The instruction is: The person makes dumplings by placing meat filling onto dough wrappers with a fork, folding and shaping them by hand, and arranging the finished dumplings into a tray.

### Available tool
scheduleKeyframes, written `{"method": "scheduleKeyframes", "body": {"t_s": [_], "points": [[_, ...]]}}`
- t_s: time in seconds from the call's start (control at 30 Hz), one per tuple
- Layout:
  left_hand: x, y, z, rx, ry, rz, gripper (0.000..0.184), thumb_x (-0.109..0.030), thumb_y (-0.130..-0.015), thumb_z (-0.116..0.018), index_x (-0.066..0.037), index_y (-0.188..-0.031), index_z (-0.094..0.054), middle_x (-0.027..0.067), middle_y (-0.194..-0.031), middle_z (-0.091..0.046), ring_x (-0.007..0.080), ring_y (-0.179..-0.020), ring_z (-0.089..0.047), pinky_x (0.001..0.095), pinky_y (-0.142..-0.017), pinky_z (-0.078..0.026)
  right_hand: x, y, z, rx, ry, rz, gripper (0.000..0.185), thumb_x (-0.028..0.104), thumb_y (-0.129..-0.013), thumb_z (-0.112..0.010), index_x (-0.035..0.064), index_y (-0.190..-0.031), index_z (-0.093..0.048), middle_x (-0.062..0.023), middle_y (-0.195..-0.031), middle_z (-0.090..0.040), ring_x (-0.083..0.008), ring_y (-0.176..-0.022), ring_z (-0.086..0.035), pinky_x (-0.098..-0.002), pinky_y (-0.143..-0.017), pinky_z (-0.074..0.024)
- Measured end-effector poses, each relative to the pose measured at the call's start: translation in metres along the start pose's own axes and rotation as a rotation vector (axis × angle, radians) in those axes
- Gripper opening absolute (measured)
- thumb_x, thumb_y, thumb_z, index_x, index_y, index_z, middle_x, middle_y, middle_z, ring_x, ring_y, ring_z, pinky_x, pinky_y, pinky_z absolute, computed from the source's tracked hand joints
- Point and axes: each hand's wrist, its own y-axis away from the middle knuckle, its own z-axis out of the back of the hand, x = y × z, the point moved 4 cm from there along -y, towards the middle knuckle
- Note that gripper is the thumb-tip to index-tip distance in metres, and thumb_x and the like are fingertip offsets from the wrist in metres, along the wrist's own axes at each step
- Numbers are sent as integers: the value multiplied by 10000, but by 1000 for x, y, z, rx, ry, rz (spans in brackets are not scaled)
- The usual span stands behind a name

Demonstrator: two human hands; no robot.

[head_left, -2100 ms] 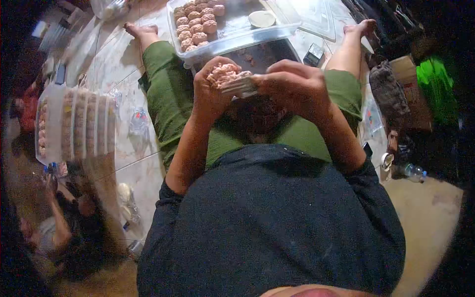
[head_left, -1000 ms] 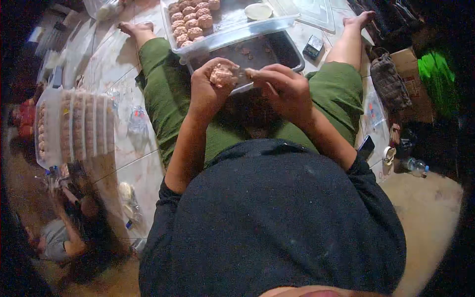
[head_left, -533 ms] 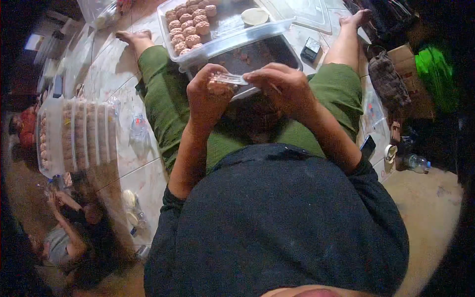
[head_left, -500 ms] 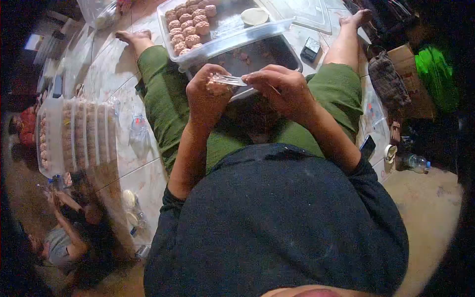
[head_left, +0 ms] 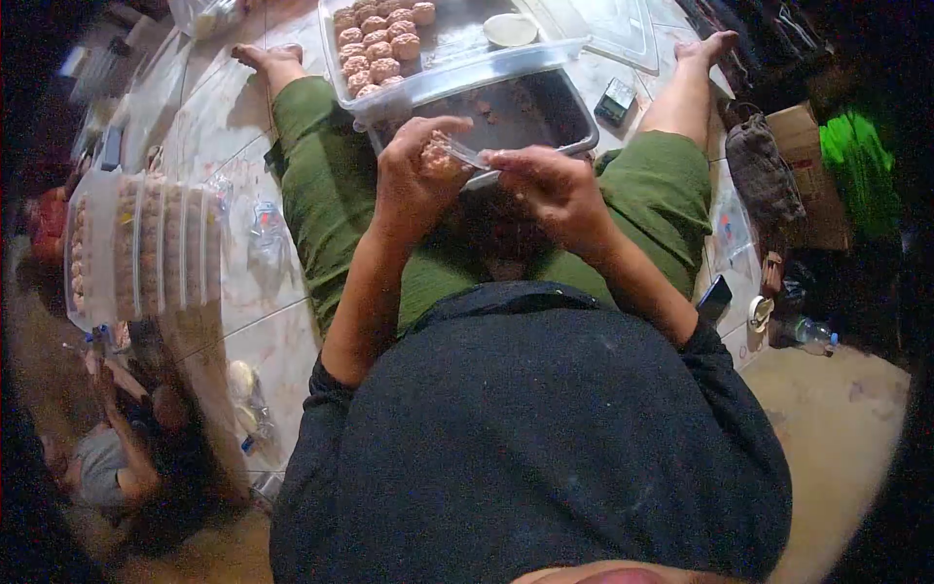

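Observation:
My left hand cups a lumpy pinkish ball, with the index finger lifted over it. A fork is pinched in the fingers of my right hand, its tines against the ball's right side. Both hands are above the near edge of a dark tray with crumbs of the pinkish mixture in it. Resting over that tray's far part is a clear plastic box. Rows of similar balls fill its left side, and a pale round dish sits at its right.
Stacked clear containers of balls stand on the left, near another person. A small dark box-like device lies by my right leg. Further right are a phone, a plastic bottle and a grey cloth bag.
My left index finger has lifted off the ball. The fork has tilted, and my right hand has moved slightly down. The whole view has shifted a little.

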Motion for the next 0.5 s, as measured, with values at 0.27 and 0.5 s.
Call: {"method": "scheduleKeyframes", "body": {"t_s": [0.27, 0.5], "points": [[-3, 6, 3, -27, 448, 351, 247, -103, -671, -726, -42, -852, -570, 6, -748, -588, 70, -690, -535, 227, -633, -456, 37, -13, 0, 46, 609, 426, 256, -25, -783, -564, 42, -1022, -626, -102, -795, -591, -198, -677, -593, -280, -594, -489], [-9, 5, 7, -144, 98, 223, 354, -108, -618, -785, -41, -886, -564, 76, -743, -602, 136, -687, -569, 277, -634, -480, 41, -22, 8, 49, 541, 377, 218, -12, -819, -520, 33, -1007, -621, -126, -845, -614, -224, -721, -613, -287, -617, -489]]}}
